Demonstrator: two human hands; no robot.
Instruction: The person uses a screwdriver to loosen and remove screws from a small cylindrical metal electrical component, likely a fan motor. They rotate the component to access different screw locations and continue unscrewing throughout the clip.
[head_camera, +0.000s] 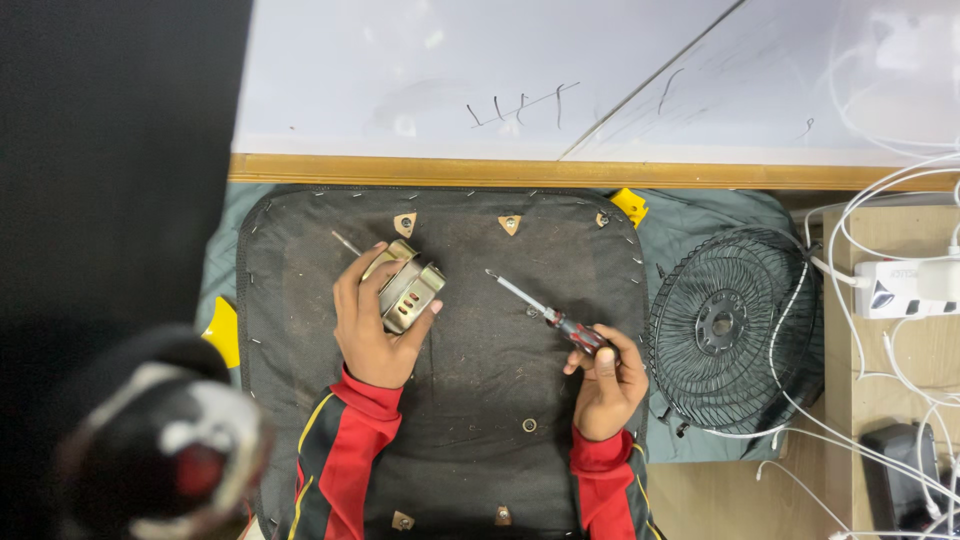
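Observation:
My left hand (368, 325) grips a bent metal bracket (410, 288) and holds it against the black underside of a seat panel (470, 400). A thin metal rod sticks out behind the bracket toward the upper left. My right hand (605, 385) holds a screwdriver (545, 312) by its red and black handle. Its shaft points up and to the left, with the tip above the panel, a short way right of the bracket. Small triangular metal tabs (510, 224) sit along the panel's top and bottom edges.
A black wire fan guard (730, 330) lies right of the panel on a grey cloth. White cables and a power strip (900, 288) cover a wooden surface at far right. A whiteboard (500, 70) lies beyond. A blurred dark round object (165, 450) fills the lower left.

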